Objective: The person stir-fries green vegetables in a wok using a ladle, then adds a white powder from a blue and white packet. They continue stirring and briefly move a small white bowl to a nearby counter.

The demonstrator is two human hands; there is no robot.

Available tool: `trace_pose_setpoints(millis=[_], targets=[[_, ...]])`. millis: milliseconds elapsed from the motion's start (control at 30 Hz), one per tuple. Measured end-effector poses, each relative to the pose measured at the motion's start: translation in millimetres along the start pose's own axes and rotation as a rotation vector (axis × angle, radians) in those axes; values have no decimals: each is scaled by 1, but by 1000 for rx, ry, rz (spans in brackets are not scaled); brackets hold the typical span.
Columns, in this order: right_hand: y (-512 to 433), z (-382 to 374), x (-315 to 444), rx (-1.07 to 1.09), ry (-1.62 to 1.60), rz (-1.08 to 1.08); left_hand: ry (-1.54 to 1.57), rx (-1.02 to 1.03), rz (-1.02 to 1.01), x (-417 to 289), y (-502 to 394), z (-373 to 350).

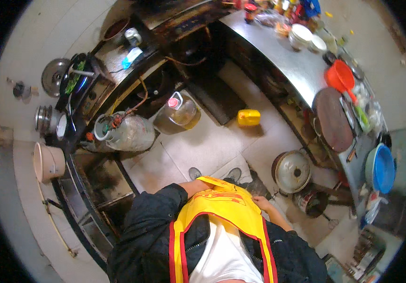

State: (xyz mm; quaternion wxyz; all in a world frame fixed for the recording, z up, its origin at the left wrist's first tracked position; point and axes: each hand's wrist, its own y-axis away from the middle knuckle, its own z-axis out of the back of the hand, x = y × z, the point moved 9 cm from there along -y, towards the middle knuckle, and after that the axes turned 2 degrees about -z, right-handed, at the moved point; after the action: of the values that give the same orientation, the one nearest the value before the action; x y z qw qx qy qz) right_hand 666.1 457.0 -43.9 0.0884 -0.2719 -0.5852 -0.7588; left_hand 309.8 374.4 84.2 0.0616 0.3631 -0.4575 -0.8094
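I wear a yellow apron (pixel 217 200) with red trim and red print over a dark jacket (pixel 146 219) and a white shirt. My right hand (pixel 260 203) has its fingers closed on the apron's right edge. On the other side, my left hand (pixel 206 184) goes in behind the apron's raised lower part. The cloth covers its fingers, so their grip is hidden. My shoes (pixel 195 173) stand on the tiled floor just beyond the apron.
Ahead on the floor stand a gas cylinder (pixel 132 131), a large oil jug (pixel 177 114) and a yellow jug (pixel 248 117). A lidded pot (pixel 292 172) sits to the right. The steel counter (pixel 277 53) holds a cutting board (pixel 332 118), a red dipper (pixel 340 76) and a blue basin (pixel 383 168).
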Motion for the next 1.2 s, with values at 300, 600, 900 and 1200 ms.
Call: trace_pose_setpoints(millis=[300,600,900,1200], targets=[[-77,-33,63,-30,322,-224,162,-151,-153,74,34,52],[-214,-82,195,-42,14,233,131,-193,-108,177,99,109],[-279,-37,442,42,-47,116,371,-922,-327,164,302,270],[-446,3,889,34,-952,392,523,-844,-1130,63,502,491]])
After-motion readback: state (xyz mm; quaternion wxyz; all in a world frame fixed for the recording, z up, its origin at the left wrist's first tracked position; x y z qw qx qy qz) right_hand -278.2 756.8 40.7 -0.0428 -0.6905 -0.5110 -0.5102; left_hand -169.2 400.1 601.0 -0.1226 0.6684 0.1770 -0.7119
